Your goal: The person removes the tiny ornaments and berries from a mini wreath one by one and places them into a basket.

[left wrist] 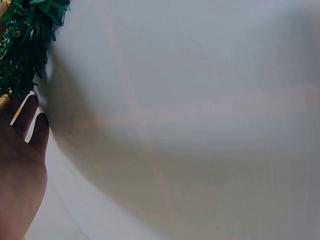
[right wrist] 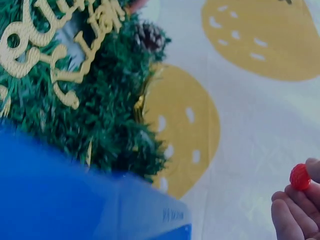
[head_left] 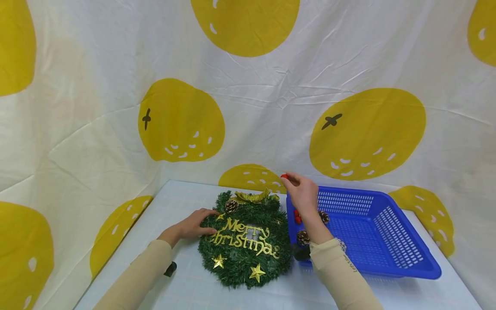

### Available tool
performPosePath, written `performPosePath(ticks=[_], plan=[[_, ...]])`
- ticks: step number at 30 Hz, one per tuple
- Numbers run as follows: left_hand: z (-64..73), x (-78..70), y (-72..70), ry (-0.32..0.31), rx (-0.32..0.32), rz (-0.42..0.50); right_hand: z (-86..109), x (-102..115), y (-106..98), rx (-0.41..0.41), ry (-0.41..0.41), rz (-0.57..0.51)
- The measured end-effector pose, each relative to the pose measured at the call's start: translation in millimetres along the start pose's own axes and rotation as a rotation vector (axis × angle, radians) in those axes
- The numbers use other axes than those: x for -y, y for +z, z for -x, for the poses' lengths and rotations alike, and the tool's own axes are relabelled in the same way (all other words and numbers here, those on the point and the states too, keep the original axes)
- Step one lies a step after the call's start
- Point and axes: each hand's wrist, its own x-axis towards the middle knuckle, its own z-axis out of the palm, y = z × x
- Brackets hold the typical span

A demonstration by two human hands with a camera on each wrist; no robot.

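A green Christmas wreath (head_left: pixel 232 273) lies on the table, with gold "Merry Christmas" lettering (head_left: pixel 242 237) across its middle. It bears a gold bow (head_left: pixel 253 197) and a pine cone (head_left: pixel 231 206) at the top, and gold stars, including one (head_left: pixel 257 272) near the bottom. My left hand (head_left: pixel 195 224) rests against the wreath's left edge, thumb and fingers spread. In the left wrist view, its fingers (left wrist: pixel 41 132) extend beside the greenery. Raised over the basket's near-left corner, my right hand (head_left: pixel 304 196) pinches a small, bumpy red berry (right wrist: pixel 300 177) between thumb and fingertips.
To the wreath's right stands a blue plastic basket (head_left: pixel 410 272) with slotted walls. Along its left side are red berries (head_left: pixel 297 216) and pine cones (head_left: pixel 303 237), partly behind my right forearm. A white cloth (head_left: pixel 267 107) with yellow fruit prints hangs behind the table.
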Motion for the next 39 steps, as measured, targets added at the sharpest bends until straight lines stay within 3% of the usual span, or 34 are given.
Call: performPosePath(ticks=[20,31,39], plan=[[0.0,1.9,0.2,-0.003,0.003,0.012,-11.4,-45.2,-34.3,0.005,0.076,0.134],[1.8,-1.0,0.5,0.013,0.003,0.006,-10.8,-73.4,-36.1,-0.007,0.154,0.184],[2.8,-5.2,-2.1,0.015,-0.004,0.005,-13.0,-84.7,-35.5,0.013,0.152,0.212]])
